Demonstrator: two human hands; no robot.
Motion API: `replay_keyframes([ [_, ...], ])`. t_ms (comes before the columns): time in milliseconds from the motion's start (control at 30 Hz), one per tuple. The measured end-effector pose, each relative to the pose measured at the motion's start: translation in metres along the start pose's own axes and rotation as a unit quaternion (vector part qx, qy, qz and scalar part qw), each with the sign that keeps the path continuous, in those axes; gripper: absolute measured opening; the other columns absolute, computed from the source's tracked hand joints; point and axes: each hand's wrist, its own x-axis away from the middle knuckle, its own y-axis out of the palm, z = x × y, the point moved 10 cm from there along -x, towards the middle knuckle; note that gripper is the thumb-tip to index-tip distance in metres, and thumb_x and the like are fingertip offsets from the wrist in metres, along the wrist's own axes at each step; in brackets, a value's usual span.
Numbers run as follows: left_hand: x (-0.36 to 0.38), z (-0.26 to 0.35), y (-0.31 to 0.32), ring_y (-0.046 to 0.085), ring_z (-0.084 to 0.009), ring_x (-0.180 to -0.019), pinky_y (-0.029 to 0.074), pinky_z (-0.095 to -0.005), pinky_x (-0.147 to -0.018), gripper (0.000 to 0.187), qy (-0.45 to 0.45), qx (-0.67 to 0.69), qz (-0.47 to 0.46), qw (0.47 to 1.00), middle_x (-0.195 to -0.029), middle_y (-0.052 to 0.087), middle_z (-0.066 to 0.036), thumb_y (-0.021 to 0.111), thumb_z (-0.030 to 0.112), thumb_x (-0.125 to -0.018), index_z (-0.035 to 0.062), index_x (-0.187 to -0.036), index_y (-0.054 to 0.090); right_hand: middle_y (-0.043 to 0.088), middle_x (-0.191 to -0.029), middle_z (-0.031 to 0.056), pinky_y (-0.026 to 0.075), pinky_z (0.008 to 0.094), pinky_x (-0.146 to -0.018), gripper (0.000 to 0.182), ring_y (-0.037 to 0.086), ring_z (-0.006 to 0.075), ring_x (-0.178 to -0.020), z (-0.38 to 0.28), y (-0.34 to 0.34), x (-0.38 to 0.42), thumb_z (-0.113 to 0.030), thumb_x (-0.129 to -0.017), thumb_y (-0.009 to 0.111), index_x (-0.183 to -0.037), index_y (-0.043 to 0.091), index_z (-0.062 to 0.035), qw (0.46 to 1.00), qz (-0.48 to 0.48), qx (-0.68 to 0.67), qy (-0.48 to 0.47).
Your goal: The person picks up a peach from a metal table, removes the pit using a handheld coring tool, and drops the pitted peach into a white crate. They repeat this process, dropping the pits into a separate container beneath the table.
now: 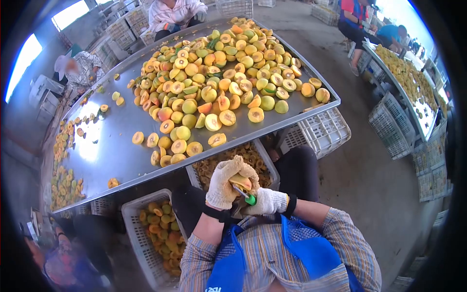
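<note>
Gloved in white knit, my left hand (224, 182) is closed around a peach half (241, 182) held above my lap. My right hand (266, 200), also gloved, grips a green-handled pitting knife (250, 199). Its metal end reaches the fruit; the exact shape of the tip is hidden. Below my hands a white crate (271, 168) contains scooped-out pits and scraps (253, 158). In front, a large pile of halved peaches (214, 73), many with pits showing, lies on a metal table (116, 141).
A white basket (130, 214) of peach halves stands to my left, and an upturned white crate (323, 131) sits under the table's right corner. Co-workers (175, 14) sit around the table. Another laden table (404, 73) and stacked crates (391, 126) are at right.
</note>
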Motion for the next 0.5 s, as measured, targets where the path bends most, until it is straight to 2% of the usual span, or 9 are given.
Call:
replay_keyframes([
  [67, 0.004, 0.001, 0.024, 0.068, -0.0294, -0.068, 0.056, -0.0379, -0.059, 0.042, 0.039, 0.039, -0.122, 0.991, -0.072, 0.067, -0.017, 0.062, 0.035, -0.095, -0.0009, -0.074, 0.067, 0.069, -0.091, 0.0129, 0.054, 0.0384, -0.074, 0.032, 0.067, 0.0292, -0.084, -0.002, 0.005, -0.004, -0.027, -0.082, 0.071, -0.106, 0.065, -0.0066, 0.965, 0.118, 0.047, -0.231],
  [100, 0.005, -0.004, 0.012, 0.069, -0.0307, -0.073, 0.057, -0.0383, -0.059, 0.045, 0.009, -0.027, -0.083, 0.996, -0.077, 0.067, -0.017, 0.058, 0.041, -0.097, 0.0006, -0.078, 0.066, 0.069, -0.088, 0.0140, 0.055, 0.0398, -0.071, 0.030, 0.067, 0.0317, -0.081, 0.007, -0.003, -0.003, -0.029, -0.082, 0.071, -0.102, 0.066, -0.0071, 0.966, 0.137, 0.112, -0.188],
  [133, 0.004, -0.003, 0.013, 0.069, -0.0307, -0.073, 0.057, -0.0383, -0.059, 0.045, 0.010, -0.024, -0.080, 0.996, -0.077, 0.067, -0.017, 0.058, 0.041, -0.097, 0.0006, -0.078, 0.066, 0.068, -0.084, 0.0152, 0.055, 0.0412, -0.068, 0.029, 0.067, 0.0343, -0.077, 0.002, -0.019, -0.002, -0.030, -0.081, 0.070, -0.099, 0.066, -0.0076, 0.962, 0.151, 0.176, -0.143],
  [167, 0.000, 0.000, 0.002, 0.069, -0.0315, -0.074, 0.057, -0.0387, -0.059, 0.046, 0.006, 0.065, -0.014, 0.998, -0.081, 0.067, -0.017, 0.056, 0.044, -0.098, 0.0013, -0.083, 0.066, 0.066, -0.075, 0.0172, 0.054, 0.0432, -0.064, 0.026, 0.066, 0.0376, -0.071, 0.010, -0.029, -0.002, -0.032, -0.080, 0.070, -0.089, 0.066, -0.0073, 0.976, 0.130, 0.174, -0.028],
  [200, -0.003, 0.003, -0.009, 0.069, -0.0323, -0.075, 0.058, -0.0390, -0.060, 0.048, 0.007, 0.150, 0.048, 0.988, -0.085, 0.067, -0.017, 0.054, 0.047, -0.099, 0.0019, -0.087, 0.066, 0.064, -0.069, 0.0174, 0.054, 0.0422, -0.065, 0.027, 0.066, 0.0365, -0.070, 0.003, -0.023, -0.009, -0.033, -0.081, 0.068, -0.083, 0.065, -0.0064, 0.963, 0.056, 0.257, -0.063],
  [233, -0.005, 0.008, -0.021, 0.069, -0.0332, -0.076, 0.059, -0.0398, -0.061, 0.051, 0.053, 0.134, 0.077, 0.987, -0.091, 0.068, -0.016, 0.051, 0.052, -0.099, 0.0031, -0.095, 0.065, 0.065, -0.071, 0.0174, 0.054, 0.0421, -0.066, 0.028, 0.066, 0.0360, -0.071, 0.004, -0.026, -0.011, -0.034, -0.083, 0.067, -0.086, 0.066, -0.0070, 0.963, 0.048, 0.264, -0.028],
  [333, -0.005, 0.025, -0.054, 0.070, -0.0346, -0.077, 0.060, -0.0444, -0.065, 0.048, 0.118, 0.141, 0.142, 0.973, -0.090, 0.068, -0.016, 0.054, 0.052, -0.097, 0.0046, -0.095, 0.064, 0.070, -0.082, 0.0175, 0.054, 0.0419, -0.071, 0.031, 0.068, 0.0351, -0.076, 0.012, -0.046, -0.010, -0.040, -0.088, 0.064, -0.097, 0.071, -0.0109, 0.972, 0.080, 0.184, 0.118],
  [367, -0.003, 0.031, -0.066, 0.070, -0.0341, -0.081, 0.061, -0.0455, -0.071, 0.047, 0.146, 0.154, 0.140, 0.967, -0.092, 0.067, -0.016, 0.053, 0.051, -0.098, 0.0048, -0.098, 0.064, 0.071, -0.088, 0.0174, 0.054, 0.0434, -0.073, 0.032, 0.069, 0.0348, -0.081, 0.016, -0.052, -0.008, -0.040, -0.089, 0.063, -0.103, 0.072, -0.0134, 0.967, 0.088, 0.162, 0.174],
  [500, 0.012, 0.042, -0.098, 0.068, -0.0354, -0.085, 0.060, -0.0457, -0.074, 0.047, 0.189, 0.159, 0.200, 0.948, -0.094, 0.066, -0.016, 0.053, 0.050, -0.098, 0.0048, -0.102, 0.062, 0.071, -0.090, 0.0181, 0.055, 0.0454, -0.075, 0.037, 0.069, 0.0368, -0.083, -0.009, -0.061, -0.010, -0.042, -0.088, 0.063, -0.112, 0.068, -0.0144, 0.960, 0.139, 0.188, 0.156],
])
